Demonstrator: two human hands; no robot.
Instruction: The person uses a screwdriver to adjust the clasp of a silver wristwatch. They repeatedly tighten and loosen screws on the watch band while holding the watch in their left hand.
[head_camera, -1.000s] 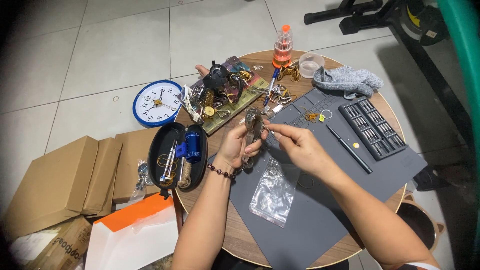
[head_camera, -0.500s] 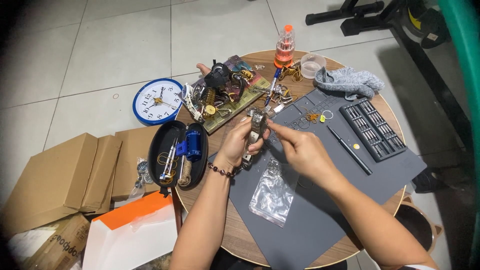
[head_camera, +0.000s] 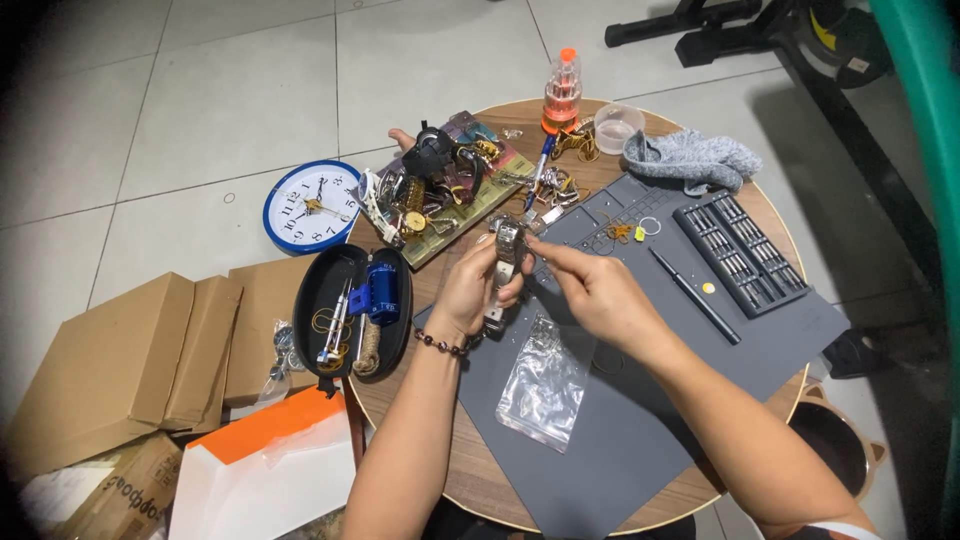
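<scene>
My left hand (head_camera: 470, 290) holds a silver metal wristwatch (head_camera: 506, 250) upright above the grey work mat (head_camera: 640, 400), fingers wrapped round its band. My right hand (head_camera: 595, 290) pinches the upper part of the watch from the right, thumb and forefinger close together. A small clear plastic bag (head_camera: 545, 385) lies on the mat just below both hands. A beaded bracelet sits on my left wrist.
A round wooden table (head_camera: 420, 420) carries a pile of watches (head_camera: 430, 190), a black oval tool case (head_camera: 350, 310), a bit set tray (head_camera: 740, 250), a black pen tool (head_camera: 695, 295), a grey cloth (head_camera: 690, 160) and an orange-capped screwdriver set (head_camera: 563, 90). A blue wall clock (head_camera: 312, 205) and cardboard boxes (head_camera: 120, 360) lie on the floor.
The watch has been turned more upright between my hands, and my right fingers have shifted to its upper part. The hands stay in the same place.
</scene>
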